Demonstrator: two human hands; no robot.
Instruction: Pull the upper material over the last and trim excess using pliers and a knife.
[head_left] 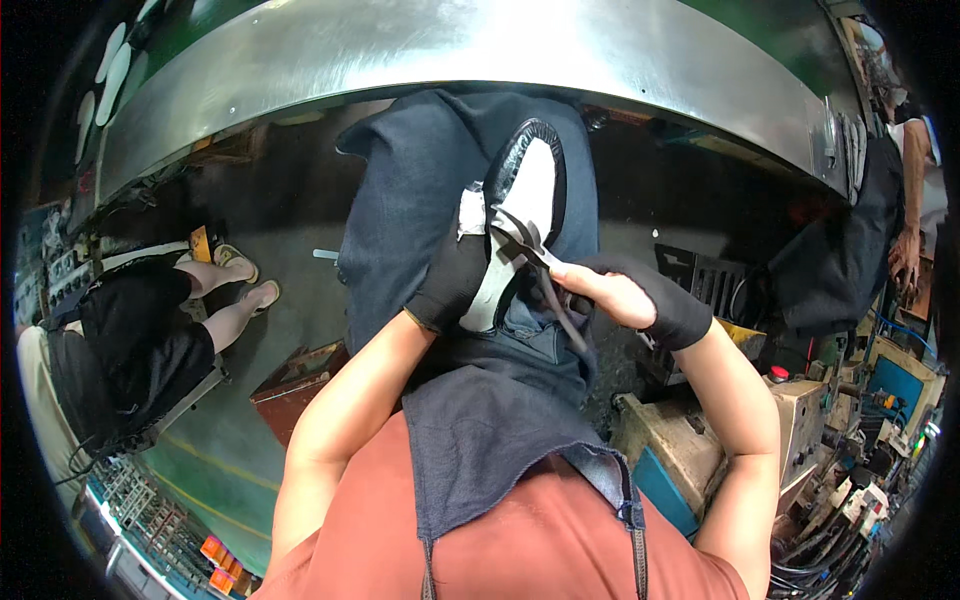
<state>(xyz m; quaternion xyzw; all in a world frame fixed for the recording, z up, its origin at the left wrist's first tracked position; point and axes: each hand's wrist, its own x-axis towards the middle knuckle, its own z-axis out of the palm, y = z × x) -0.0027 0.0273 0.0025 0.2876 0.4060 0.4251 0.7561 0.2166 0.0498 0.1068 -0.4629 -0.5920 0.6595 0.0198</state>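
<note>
A shoe on its last (537, 180) lies sole-up over my lap, toe pointing away from me. Its bottom is white, and black leather is folded around the toe edge in small pleats. My left hand (450, 270), in a black fingerless glove with white wrapping on a digit, is closed around the shoe's left side. From the right, my right hand (625, 295), also in a black glove, grips metal pincers (530, 243). The pincer head rests over the middle of the white bottom. A dark handle slants down toward my lap; part of the grip is hidden by my fingers.
A shiny metal bench (480, 45) spans the far side, with white insoles (115, 75) at its left. A red-brown box (295, 388) stands left. Machinery (800, 410) with cables is close on the right. Other people sit at left (130, 330) and stand at right (905, 200).
</note>
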